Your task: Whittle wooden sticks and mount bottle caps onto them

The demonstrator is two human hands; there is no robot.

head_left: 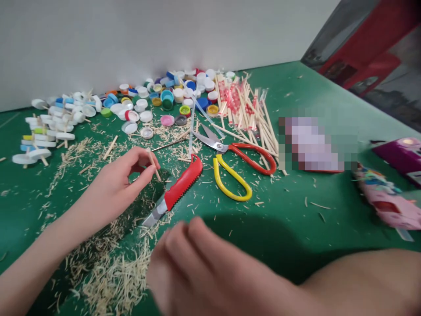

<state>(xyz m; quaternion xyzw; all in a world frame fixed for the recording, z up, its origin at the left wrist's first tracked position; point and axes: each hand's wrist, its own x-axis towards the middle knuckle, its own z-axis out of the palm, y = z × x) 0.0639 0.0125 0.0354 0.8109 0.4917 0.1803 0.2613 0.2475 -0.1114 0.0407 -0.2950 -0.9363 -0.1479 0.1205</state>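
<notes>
Within left hand [115, 183], short stick [157, 173], long axis slanting down-right

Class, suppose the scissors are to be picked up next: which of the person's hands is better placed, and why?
Probably the right hand: the scissors lie with their handles toward its side, while the left hand holds a stick. Whether the right holds anything is unclear.

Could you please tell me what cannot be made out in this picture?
All in the head view:
- Right hand: blurred; its own knuckles hide the fingertips, so whether it holds anything cannot be told.
- Flat object on the table: pixelation hides its surface details.
- Purple item: cut off by the right edge.
- Red shape in the background: too blurred to identify.
</notes>
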